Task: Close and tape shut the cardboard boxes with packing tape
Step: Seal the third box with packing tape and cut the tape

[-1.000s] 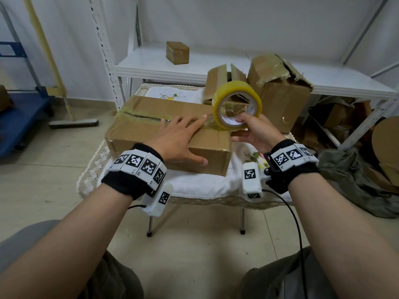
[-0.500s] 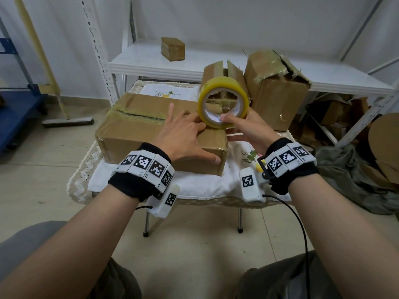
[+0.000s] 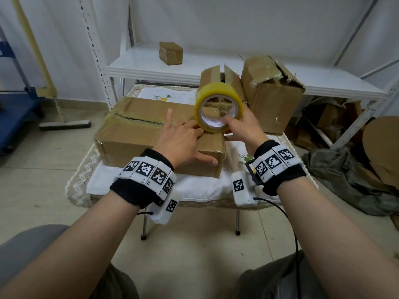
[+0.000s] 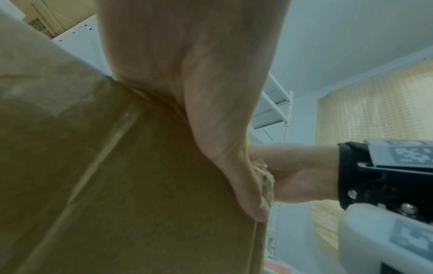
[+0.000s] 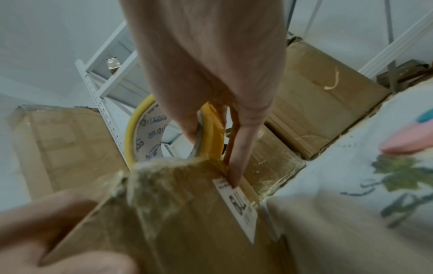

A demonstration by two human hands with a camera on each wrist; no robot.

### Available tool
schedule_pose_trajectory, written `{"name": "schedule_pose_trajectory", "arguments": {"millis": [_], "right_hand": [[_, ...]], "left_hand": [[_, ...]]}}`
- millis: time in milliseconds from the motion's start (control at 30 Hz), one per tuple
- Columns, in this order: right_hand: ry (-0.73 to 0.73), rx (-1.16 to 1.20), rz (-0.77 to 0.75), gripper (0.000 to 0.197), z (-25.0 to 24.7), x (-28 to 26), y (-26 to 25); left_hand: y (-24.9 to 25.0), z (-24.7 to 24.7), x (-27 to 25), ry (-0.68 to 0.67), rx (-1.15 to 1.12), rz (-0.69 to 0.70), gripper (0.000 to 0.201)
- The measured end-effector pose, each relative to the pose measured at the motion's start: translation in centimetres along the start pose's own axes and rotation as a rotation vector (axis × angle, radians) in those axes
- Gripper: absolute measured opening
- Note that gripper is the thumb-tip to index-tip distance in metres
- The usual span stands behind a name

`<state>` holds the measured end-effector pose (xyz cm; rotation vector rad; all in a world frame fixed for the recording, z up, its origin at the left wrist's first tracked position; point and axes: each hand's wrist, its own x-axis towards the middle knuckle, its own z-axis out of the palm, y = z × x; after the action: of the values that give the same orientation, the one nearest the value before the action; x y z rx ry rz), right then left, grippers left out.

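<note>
Since a second ago, the left hand [image 3: 183, 140] has slid right, lying flat with straight fingers on the box [image 3: 138, 134] atop the counter [image 3: 194, 188]; the roll [image 3: 218, 108] has come down to the box's right end, the right hand [image 3: 241, 128] clamped around it.

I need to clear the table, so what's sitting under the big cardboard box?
Under the big cardboard box lies a white embroidered cloth over a lace-edged mat on the small table. Anything directly beneath the box is covered.
</note>
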<state>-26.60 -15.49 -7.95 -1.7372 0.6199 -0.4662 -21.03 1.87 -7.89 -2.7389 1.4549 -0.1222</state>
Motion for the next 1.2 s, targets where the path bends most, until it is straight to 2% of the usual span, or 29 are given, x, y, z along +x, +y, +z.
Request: {"name": "schedule_pose_trajectory", "arguments": {"millis": [133,367,533,733,933,1200], "right_hand": [[0.009,-0.049,-0.032,0.030,-0.4,-0.3,-0.5],[0.029,-0.127,-0.078,0.032,-0.5,-0.4,-1.2],[0.032,-0.103,-0.077,0.023,-0.6,-0.4,-1.6],[0.039,-0.117,-0.081,0.023,-1.1,-0.6,-1.9],[0.103,-0.066,-0.034,0.025,-2.2,-0.5,-2.1],[0.172,-0.004,-0.049,0.025,-2.7,-1.0,-2.3]], "left_hand": [[-0.2,0.1,0.0,0.005,-0.002,-0.008,0.101],[-0.4,0.2,0.1,-0.004,-0.016,-0.019,0.104],[-0.5,0.3,0.0,-0.003,-0.028,-0.026,0.107],[-0.3,0.2,-0.1,0.003,-0.055,-0.028,0.106],[-0.4,0.3,-0.2,0.008,-0.063,-0.027,0.110],[-0.5,0.4,-0.1,0.016,-0.094,-0.042,0.111]]}}
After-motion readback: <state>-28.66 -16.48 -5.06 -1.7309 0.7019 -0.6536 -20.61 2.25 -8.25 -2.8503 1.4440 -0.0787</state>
